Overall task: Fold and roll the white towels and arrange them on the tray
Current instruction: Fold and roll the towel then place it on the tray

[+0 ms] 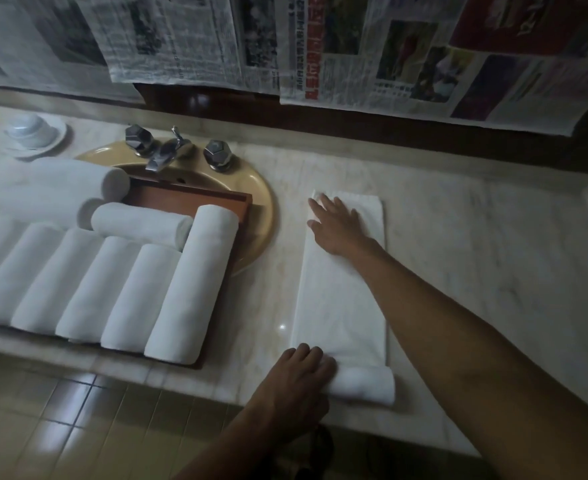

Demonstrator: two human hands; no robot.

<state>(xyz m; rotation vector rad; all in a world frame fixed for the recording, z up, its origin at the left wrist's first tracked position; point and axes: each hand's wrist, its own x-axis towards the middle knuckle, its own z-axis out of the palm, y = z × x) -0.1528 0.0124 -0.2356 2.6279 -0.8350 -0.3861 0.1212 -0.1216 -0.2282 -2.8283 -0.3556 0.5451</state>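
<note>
A white towel (341,299) lies folded into a long strip on the marble counter, running away from me. Its near end is rolled into a short roll (365,384). My left hand (296,379) grips the left end of that roll. My right hand (337,225) lies flat, fingers spread, pressing the strip's far end. To the left, a brown wooden tray (188,197) sits over the sink and holds several rolled white towels (192,282) side by side, with two more rolls (140,223) lying crosswise behind them.
A yellow sink (261,209) with a chrome faucet (168,148) and two knobs lies under the tray. A white cup upside down on a saucer (34,133) stands at the far left. Newspapers (354,46) hang on the wall behind. The counter's front edge drops to a tiled floor (60,427).
</note>
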